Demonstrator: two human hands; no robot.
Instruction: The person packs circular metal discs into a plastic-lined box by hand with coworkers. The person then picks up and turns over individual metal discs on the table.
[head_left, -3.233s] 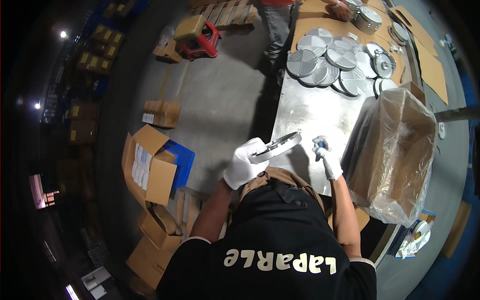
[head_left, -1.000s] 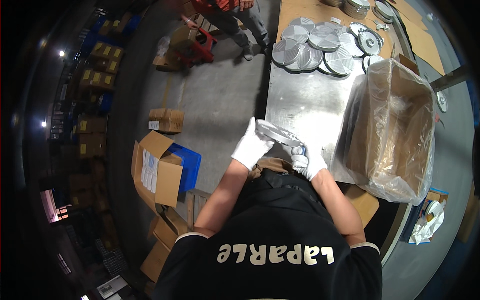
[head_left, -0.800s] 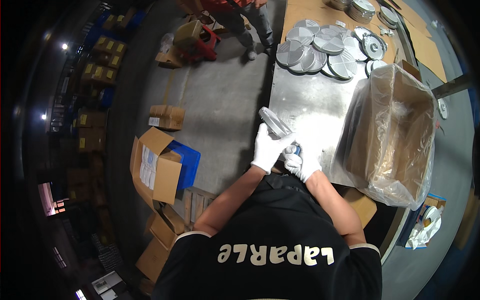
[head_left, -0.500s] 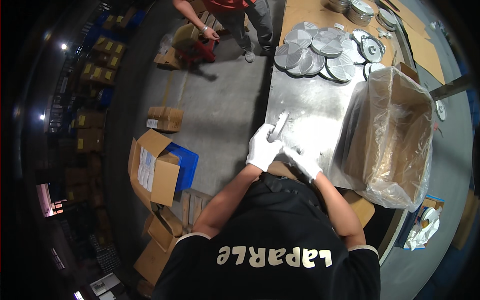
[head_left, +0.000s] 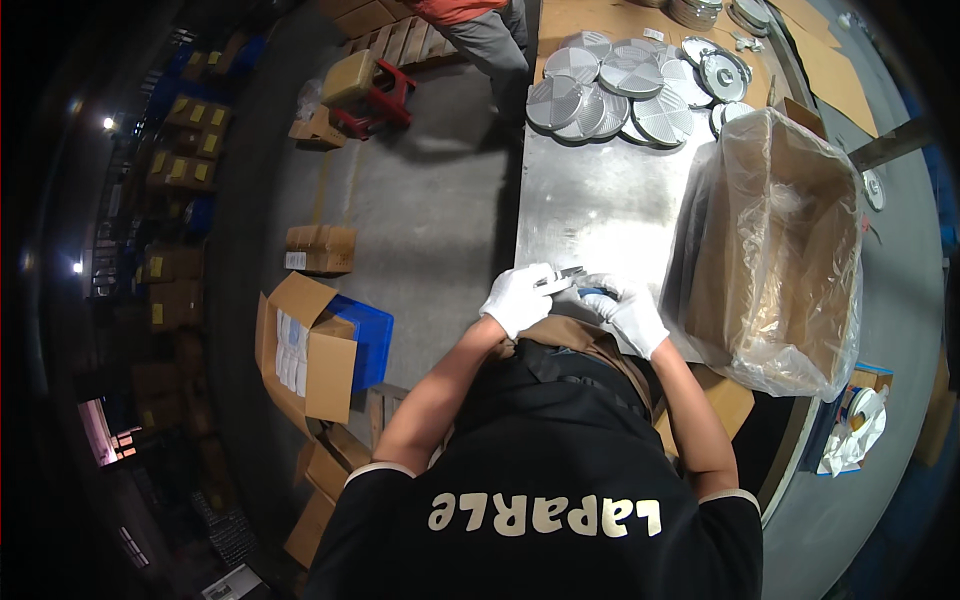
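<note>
Metal tabletop [head_left: 600,195], ridged discs [head_left: 664,118], silvery part [head_left: 557,285] in left hand [head_left: 516,303]

Head-worn fisheye view, facing down, torso [head_left: 545,445] near, metal table [head_left: 600,195] farther ahead

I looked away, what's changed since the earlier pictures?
Since the first picture, the white-gloved left hand, holding a grey part, and right hand, holding a blue-handled tool, have moved toward each other. The overlapping silver discs and plastic-lined cardboard box stayed put.

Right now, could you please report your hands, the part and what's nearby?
Left hand gripping silver part. Right hand holding blue-handled tool. Plastic-lined carton to the right.
</note>
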